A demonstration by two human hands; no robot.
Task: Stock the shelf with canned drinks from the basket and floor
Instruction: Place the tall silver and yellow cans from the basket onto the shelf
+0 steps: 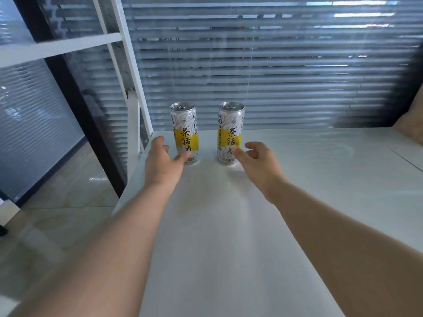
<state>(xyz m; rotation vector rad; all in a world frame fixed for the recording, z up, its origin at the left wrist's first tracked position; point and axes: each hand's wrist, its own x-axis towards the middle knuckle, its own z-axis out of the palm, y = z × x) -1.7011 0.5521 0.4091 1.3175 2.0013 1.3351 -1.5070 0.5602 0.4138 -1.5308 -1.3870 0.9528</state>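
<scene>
Left hand (pixel 163 162) open, fingers spread, thumb tip touching or just in front of the bottom of the left can (pixel 184 131). Right hand (pixel 256 160) open too, fingers loosely curled, just beside the right can (pixel 230 131), maybe touching its lower edge. Nothing held in either hand.

Both cans upright on the white shelf (pixel 229 225), near its back edge, a little left of the middle of the frame, with a gap between them. Yellow labels facing forward. Behind them, grey blinds (pixel 274 65). At the upper left, the white shelf frame (pixel 128 53). At the lower left, the shiny floor (pixel 57 202). No basket in sight.

Likely the letting-go step. To do it well: lift fingers straight away, no bumping, so tall thin cans stay standing. Plenty of bare shelf to the right for more cans. Best to keep labels forward and rows neat.
</scene>
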